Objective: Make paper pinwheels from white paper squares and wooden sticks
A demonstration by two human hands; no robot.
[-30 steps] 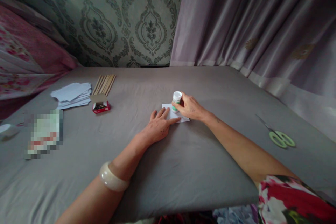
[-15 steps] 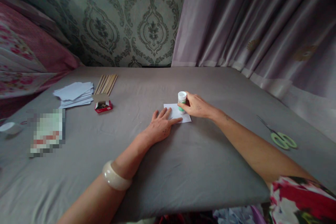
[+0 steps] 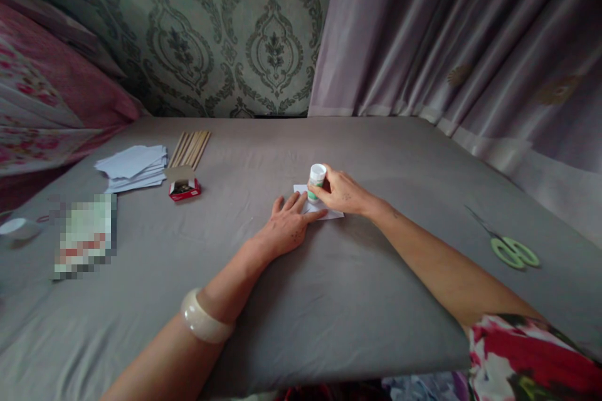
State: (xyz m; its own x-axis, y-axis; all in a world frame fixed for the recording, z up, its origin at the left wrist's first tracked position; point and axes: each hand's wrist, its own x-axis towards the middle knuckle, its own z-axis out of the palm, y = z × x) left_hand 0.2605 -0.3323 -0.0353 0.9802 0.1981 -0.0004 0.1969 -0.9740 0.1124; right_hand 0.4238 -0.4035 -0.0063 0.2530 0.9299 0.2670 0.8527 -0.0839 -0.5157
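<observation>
A small white sheet of paper (image 3: 333,213) lies on the grey cloth, partly covered by both hands. My left hand (image 3: 288,225) rests flat on its near left side with the fingers spread. Upright over the sheet stands a white and green glue stick (image 3: 316,183), its lower end against or just above the paper. My right hand (image 3: 342,191) is wrapped round the glue stick from the right. The tip of the stick is hidden from sight.
Green-handled scissors (image 3: 513,252) lie to the right. At the left are a stack of white paper (image 3: 134,168), several wooden sticks (image 3: 190,149), a small red box (image 3: 184,189) holding dark bits, a blurred-out packet (image 3: 87,235) and a white round object (image 3: 19,229).
My right hand has moved the glue stick a little to the left across the paper, close to my left fingers. The left hand stays in place on the sheet.
</observation>
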